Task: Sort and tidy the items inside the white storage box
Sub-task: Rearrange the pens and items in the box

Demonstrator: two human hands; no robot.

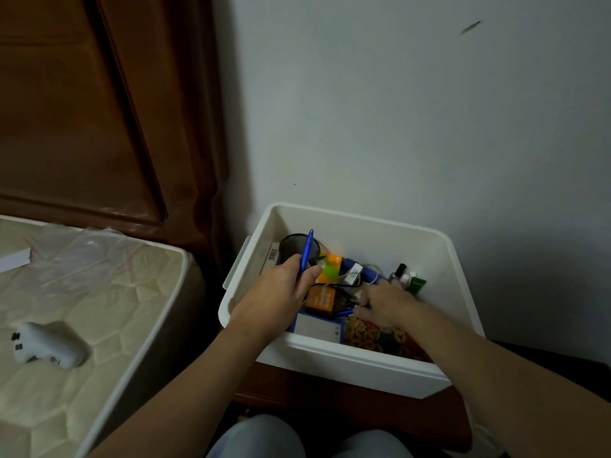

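Left hand point(287, 285) pinches a blue pen point(306, 251) just before the mesh cup point(297, 247); right hand point(385, 304), curled on another pen, could snag the black cable point(334, 285) between them

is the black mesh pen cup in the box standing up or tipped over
Upright. The black mesh pen cup shows its round open mouth facing up in the white storage box's back left corner.

The storage box point(350, 365) sits on a table point(330, 401) against the wall, right of the bed point(99, 292). Inside, a mesh cup point(294, 242) stands at the back left, small bottles point(405, 276) at the right, cartons point(322, 300) between.
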